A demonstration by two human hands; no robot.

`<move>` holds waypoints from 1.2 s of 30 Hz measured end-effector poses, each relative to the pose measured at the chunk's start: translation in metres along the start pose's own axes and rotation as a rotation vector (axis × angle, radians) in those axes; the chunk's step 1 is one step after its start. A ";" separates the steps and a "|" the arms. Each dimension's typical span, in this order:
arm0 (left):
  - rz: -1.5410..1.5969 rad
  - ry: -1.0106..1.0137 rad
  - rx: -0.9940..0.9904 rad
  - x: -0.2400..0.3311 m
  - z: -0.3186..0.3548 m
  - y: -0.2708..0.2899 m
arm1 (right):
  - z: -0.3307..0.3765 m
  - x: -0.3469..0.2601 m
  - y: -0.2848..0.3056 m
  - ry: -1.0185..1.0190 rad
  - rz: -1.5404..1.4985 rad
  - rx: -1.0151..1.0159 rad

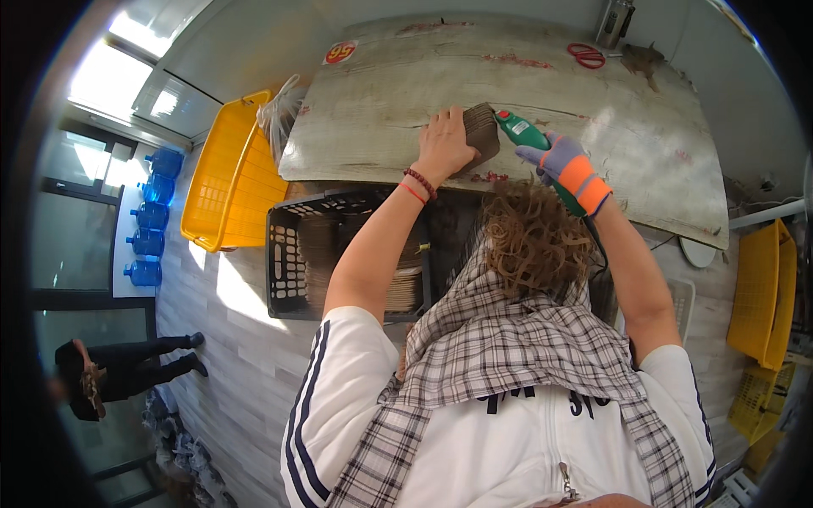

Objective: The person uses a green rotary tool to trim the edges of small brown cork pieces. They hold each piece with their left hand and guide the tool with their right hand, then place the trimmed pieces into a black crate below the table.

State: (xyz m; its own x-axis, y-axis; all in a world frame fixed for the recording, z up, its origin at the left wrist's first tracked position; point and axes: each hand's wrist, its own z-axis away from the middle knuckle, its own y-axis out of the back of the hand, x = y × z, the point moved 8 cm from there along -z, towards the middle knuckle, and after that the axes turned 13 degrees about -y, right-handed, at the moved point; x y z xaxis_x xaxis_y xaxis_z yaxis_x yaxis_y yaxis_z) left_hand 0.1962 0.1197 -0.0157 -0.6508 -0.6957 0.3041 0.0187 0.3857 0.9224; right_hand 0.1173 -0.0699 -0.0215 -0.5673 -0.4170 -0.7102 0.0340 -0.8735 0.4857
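My left hand (445, 142) is bare and wraps round the left side of a stack of thin brown pieces (481, 135) at the table's near edge. The stack stands tilted, and I cannot make out the material. My right hand (563, 169) wears a grey and orange glove. Its fingers close on a green hand-held power tool (520, 129) with a red part near its front end. The tool's tip is at the right upper edge of the stack; I cannot tell whether they touch. A heap of curly brown trimmings (538, 241) lies on the plaid apron (508, 330) over my lap.
Below the worn table (373, 93), a black crate (286, 279) holds more brown stacks. Red-handled scissors (586, 56) and a metal flask (613, 24) are at the far right. Yellow baskets (224, 169) flank the table. A person (127, 372) stands left, near blue water bottles (151, 215).
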 end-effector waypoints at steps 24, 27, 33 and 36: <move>-0.123 0.012 0.015 -0.097 0.269 0.020 | 0.110 0.193 0.172 0.006 -0.575 0.297; -0.130 0.007 -0.170 -0.116 0.284 -0.042 | 0.120 0.223 0.174 -0.029 -0.580 0.318; -0.073 -0.037 -0.331 -0.118 0.283 -0.112 | 0.157 0.198 0.147 -0.077 -0.424 0.441; -0.076 -0.046 -0.370 -0.115 0.284 -0.130 | 0.154 0.205 0.149 -0.099 -0.435 0.418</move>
State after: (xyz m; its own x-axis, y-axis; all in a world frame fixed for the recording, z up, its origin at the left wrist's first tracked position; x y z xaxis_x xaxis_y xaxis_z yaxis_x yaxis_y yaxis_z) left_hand 0.0530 0.3221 -0.2378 -0.6939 -0.6829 0.2282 0.2367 0.0830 0.9680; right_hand -0.1207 -0.2467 -0.0164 -0.5310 -0.0009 -0.8474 -0.5326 -0.7774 0.3346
